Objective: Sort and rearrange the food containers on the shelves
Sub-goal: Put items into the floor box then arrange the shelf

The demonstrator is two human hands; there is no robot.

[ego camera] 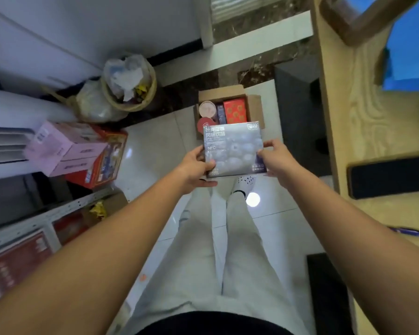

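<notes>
A flat silver-blue drink box with blueberries printed on it (234,148) is held in the air in front of me, above the floor. My left hand (196,166) grips its left edge and my right hand (276,157) grips its right edge. Just beyond it an open cardboard carton (253,103) sits on the floor and holds a red box (235,110), a dark blue box (221,113) and two round cups (207,108). At the left, a metal shelf (65,209) carries red packages. Pink boxes (58,146) lie stacked on a red box (102,165).
A woven bin (128,78) with a bag of rubbish stands at the back left. On the wooden desk (363,117) at the right are a black phone (387,176) and a blue pen (408,231). A black case (298,112) stands by the desk. My legs stand on pale floor tiles.
</notes>
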